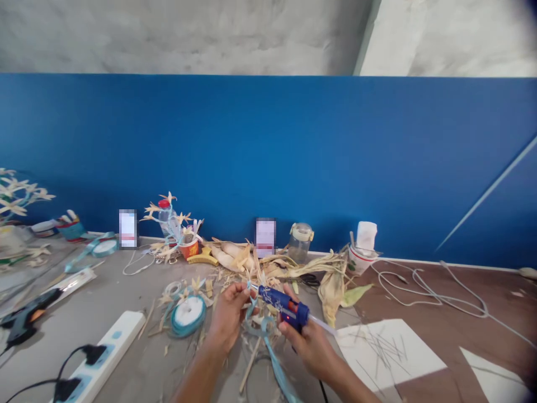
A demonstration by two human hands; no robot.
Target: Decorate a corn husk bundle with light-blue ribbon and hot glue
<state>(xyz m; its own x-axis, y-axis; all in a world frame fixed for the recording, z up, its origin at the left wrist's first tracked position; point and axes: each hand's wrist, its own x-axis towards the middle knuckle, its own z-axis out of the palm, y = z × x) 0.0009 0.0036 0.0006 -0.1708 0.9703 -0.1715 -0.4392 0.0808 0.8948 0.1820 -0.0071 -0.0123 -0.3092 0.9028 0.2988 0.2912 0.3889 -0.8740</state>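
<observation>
My left hand [229, 316] is closed, its fingertips pinching the ribbon-wrapped stem of a small corn husk flower [249, 273]. Light-blue ribbon [274, 361] hangs from there in a loop and trails down toward the near edge. In my right hand [312, 341] is a blue hot glue gun [281, 302], a small red light showing on its side and a clear glue stick out of its back. Its nozzle points left, close to my left fingertips; whether it touches the stem I cannot tell. A roll of blue ribbon [188, 315] lies left of my left hand.
Corn husks [235, 256] and scraps pile up ahead, with a glass jar [300, 242] behind. A power strip [113, 350] and a black glue gun [31, 316] lie left. White paper with thin wires [390, 355] and a white cable [444, 302] are right. A blue partition [268, 157] stands behind.
</observation>
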